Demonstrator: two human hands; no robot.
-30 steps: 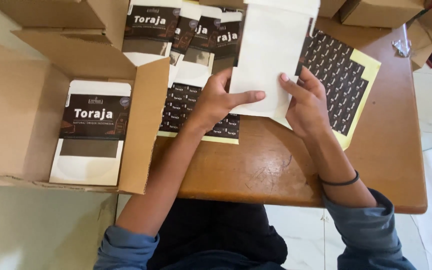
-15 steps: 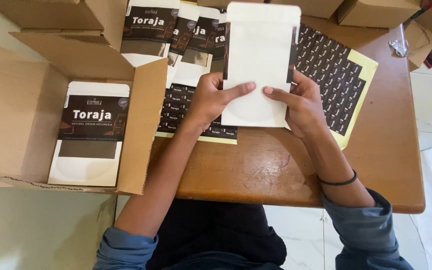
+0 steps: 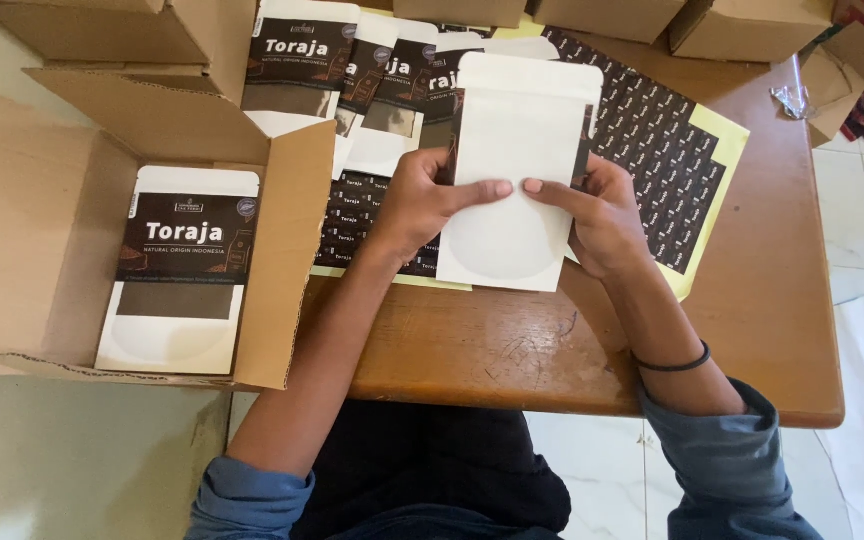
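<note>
I saw a plain white flat paper pouch (image 3: 514, 170) with a rounded window shape near its lower end, held upright over the middle of the brown wooden table (image 3: 512, 350), its blank side toward me. My left hand (image 3: 420, 200) gripped its left edge, thumb laid across the front and the other fingers hidden behind. My right hand (image 3: 597, 215) gripped the right edge the same way, and the two thumb tips nearly met at the pouch's middle. So both hands were closed on the pouch, which sat between them and slightly farther from me than my wrists. A thin black band (image 3: 674, 362) circled my right wrist.

Under and behind the pouch lay a yellow-backed sheet of small dark rectangular stickers (image 3: 667, 160), spreading to the right and far side. Another such sticker sheet (image 3: 352, 225) lay under my left hand. Farther off, to the left of the held pouch, a row of overlapping white pouches with dark labels (image 3: 347, 70) stretched across the table.

At the left, just beside the table's edge, stood an open brown cardboard box (image 3: 32, 230), and a labelled white pouch (image 3: 182, 270) lay flat inside it. More closed cardboard boxes (image 3: 732, 25) lined the far edge of the table.
</note>
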